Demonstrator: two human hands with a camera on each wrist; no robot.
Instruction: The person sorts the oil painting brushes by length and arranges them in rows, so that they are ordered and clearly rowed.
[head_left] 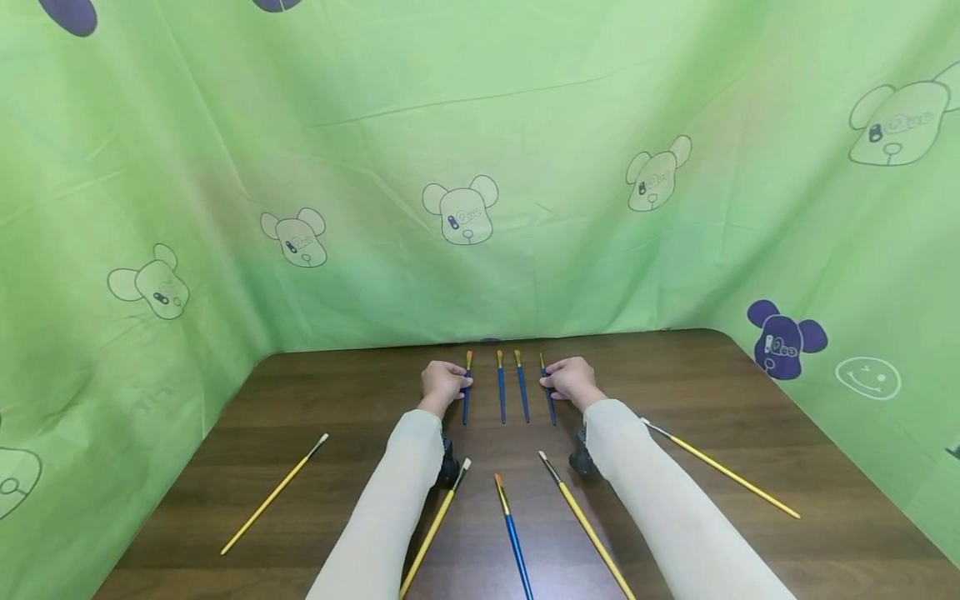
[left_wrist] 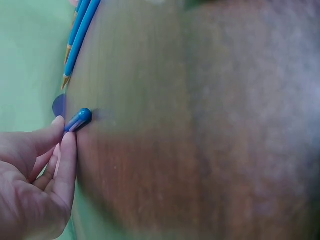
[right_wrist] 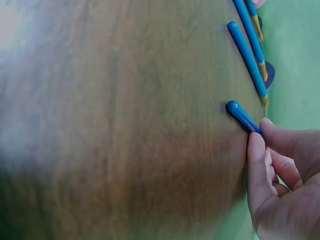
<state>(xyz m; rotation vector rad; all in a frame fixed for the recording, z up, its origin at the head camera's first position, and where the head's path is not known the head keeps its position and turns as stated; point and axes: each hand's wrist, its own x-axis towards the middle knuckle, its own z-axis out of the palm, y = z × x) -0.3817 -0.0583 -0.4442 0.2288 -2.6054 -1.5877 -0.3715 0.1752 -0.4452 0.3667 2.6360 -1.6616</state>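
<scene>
At the far side of the table, several blue-handled paintbrushes stand side by side in a row, bristles pointing away. My left hand (head_left: 444,384) pinches the leftmost blue paintbrush (head_left: 466,409) between thumb and fingers; its rounded handle end (left_wrist: 83,117) pokes out past the fingertips in the left wrist view. My right hand (head_left: 570,382) pinches the rightmost blue paintbrush (head_left: 552,410), whose handle end (right_wrist: 235,108) shows in the right wrist view. Between the hands lie two more blue paintbrushes, the inner left brush (head_left: 502,392) and the inner right brush (head_left: 522,392).
Nearer on the brown table (head_left: 360,392) lie a blue paintbrush (head_left: 516,542) and several yellow paintbrushes: one far left (head_left: 273,495), one by the left sleeve (head_left: 435,533), one right of centre (head_left: 592,533), one far right (head_left: 735,475). A green curtain (head_left: 360,275) hangs behind the table.
</scene>
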